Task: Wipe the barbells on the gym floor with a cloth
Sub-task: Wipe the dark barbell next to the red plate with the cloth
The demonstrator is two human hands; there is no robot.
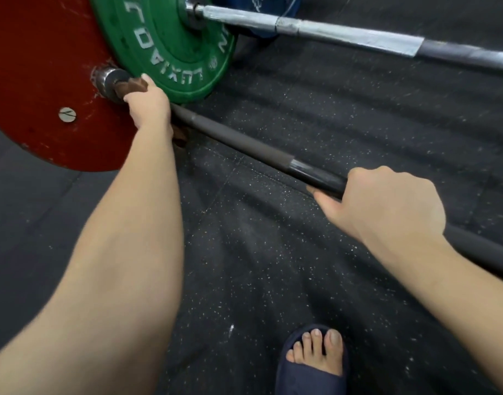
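Now, head view, looking down at the gym floor point(273, 266), black rubber flecked with white.

Near barbell point(244, 143): dark shaft running from the red plate point(36, 81) at upper left down to the right edge of frame. It lies low over the floor; whether the shaft touches the rubber cannot be told. A steel collar point(105, 81) sits against the red plate's hub.

Left hand point(147, 106): at the inner end of the near barbell, just beside the collar. Its fingers are wrapped over a brown cloth point(130, 86), clamping it round the shaft. More of the cloth hangs out below the wrist. The knuckles sit close to the rim of the green plate point(164, 47).

Right hand point(387, 206): further along the same shaft, well apart from the left. Its fingers are curled over the bar from above with the thumb underneath, a full grasp on bare metal, no cloth under it.

Far barbell point(330, 32): silver-grey shaft with patches of grey tape, crossing the top of frame and entering the hub of the green plate. A blue plate point(261, 12) stands behind the green one, partly hidden. The green plate overlaps the red one in this view.

Bottom centre: a bare foot in a navy slide sandal point(313, 363), flat on the rubber, between the two forearms.
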